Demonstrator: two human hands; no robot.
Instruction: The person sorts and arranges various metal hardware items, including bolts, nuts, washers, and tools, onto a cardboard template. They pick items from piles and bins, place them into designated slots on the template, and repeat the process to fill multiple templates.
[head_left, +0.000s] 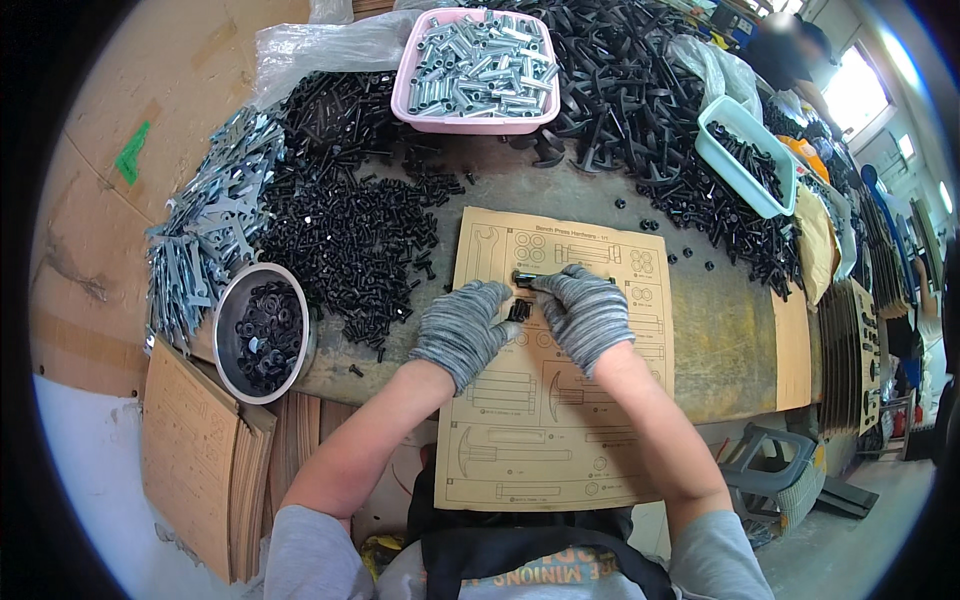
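A brown cardboard sheet (500, 390) printed with hardware outlines lies before me at the table's edge. Over its upper part are both my hands, in grey knit gloves. My right hand (585, 315) is closed on a dark bolt-like piece (523, 280), whose end juts out past the fingertips toward the left. Close beside it, my left hand (462, 330) pinches small black ribbed pieces (519, 310) between thumb and fingers; their exact kind is too small to make out. The two hands' fingertips are nearly together.
Black bolts (350, 240) are heaped at left, beside flat silver wrenches (205, 235) and a steel bowl (224, 345) of black washers. Behind stands a pink tub (470, 125) of silver tubes. A light-blue tray (735, 185) rests on black parts at right. Cardboard sheets (190, 450) lean at left.
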